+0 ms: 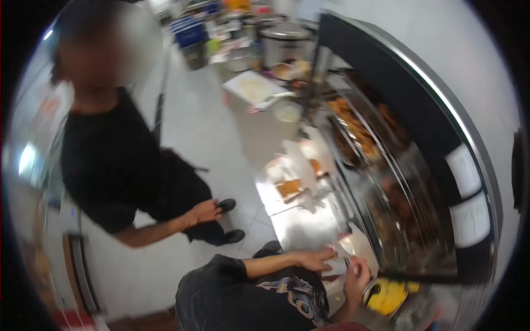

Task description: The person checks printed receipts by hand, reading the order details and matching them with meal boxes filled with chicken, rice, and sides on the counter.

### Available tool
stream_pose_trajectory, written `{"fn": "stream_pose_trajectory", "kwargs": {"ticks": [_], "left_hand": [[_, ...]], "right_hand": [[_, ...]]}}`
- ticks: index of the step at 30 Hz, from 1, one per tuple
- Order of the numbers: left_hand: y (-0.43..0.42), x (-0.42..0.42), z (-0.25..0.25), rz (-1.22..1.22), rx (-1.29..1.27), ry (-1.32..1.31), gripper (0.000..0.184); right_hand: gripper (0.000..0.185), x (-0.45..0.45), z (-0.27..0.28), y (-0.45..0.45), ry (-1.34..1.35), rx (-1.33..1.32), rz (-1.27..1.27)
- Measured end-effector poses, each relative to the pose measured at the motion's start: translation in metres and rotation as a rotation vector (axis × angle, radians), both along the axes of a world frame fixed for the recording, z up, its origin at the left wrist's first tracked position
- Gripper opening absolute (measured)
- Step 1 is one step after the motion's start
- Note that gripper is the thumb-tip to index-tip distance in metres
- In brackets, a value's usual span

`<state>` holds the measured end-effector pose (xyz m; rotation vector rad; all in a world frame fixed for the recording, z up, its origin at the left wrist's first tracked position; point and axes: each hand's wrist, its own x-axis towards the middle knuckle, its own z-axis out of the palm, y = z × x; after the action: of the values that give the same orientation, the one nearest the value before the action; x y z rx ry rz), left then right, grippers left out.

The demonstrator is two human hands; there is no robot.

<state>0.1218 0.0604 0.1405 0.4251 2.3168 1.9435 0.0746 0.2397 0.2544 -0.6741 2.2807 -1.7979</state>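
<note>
My left hand (317, 259) reaches over the metal counter from the near side, its fingers closed round a small white object with a dark band (335, 267). Its exact kind is blurred. My right hand (358, 277) is at the other end of this object, fingers curled in against it. White paper (358, 243) lies just beyond my hands, partly covered by them. Close to my right hand stands a metal container with yellow food (386, 297), perhaps slices or pieces.
A glass-fronted food case (397, 182) with trays of browned food (353, 127) runs along the right. On the counter (298, 229) lie papers with an orange-brown food piece (289, 188). Beyond are a cutting board (254, 88) and a large cooker (284, 41). Another person (118, 160) stands at left.
</note>
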Motion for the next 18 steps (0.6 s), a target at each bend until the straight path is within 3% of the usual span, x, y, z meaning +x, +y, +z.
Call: {"fn": "stream_pose_trajectory", "kwargs": {"ticks": [3, 6, 10, 13, 18], "left_hand": [[-0.004, -0.005, 0.03, -0.136, 0.082, -0.357, 0.044], [-0.005, 0.0, 0.04, -0.082, 0.248, -0.491, 0.045], [0.004, -0.002, 0.012, -0.012, 0.294, -0.422, 0.047], [-0.005, 0.001, 0.046, -0.014, 0.392, -0.617, 0.048], [-0.004, -0.005, 0.037, -0.036, 0.485, -0.664, 0.05]], "right_hand": [[0.007, -0.001, -0.023, 0.018, -0.009, 0.104, -0.103], [0.008, 0.001, -0.022, 0.02, -0.129, 0.066, -0.165], [0.011, 0.003, -0.027, 0.021, -0.048, 0.048, -0.15], [0.011, 0.005, -0.018, 0.018, 0.044, 0.087, -0.131], [0.012, 0.005, -0.013, 0.018, 0.219, 0.145, -0.041]]}}
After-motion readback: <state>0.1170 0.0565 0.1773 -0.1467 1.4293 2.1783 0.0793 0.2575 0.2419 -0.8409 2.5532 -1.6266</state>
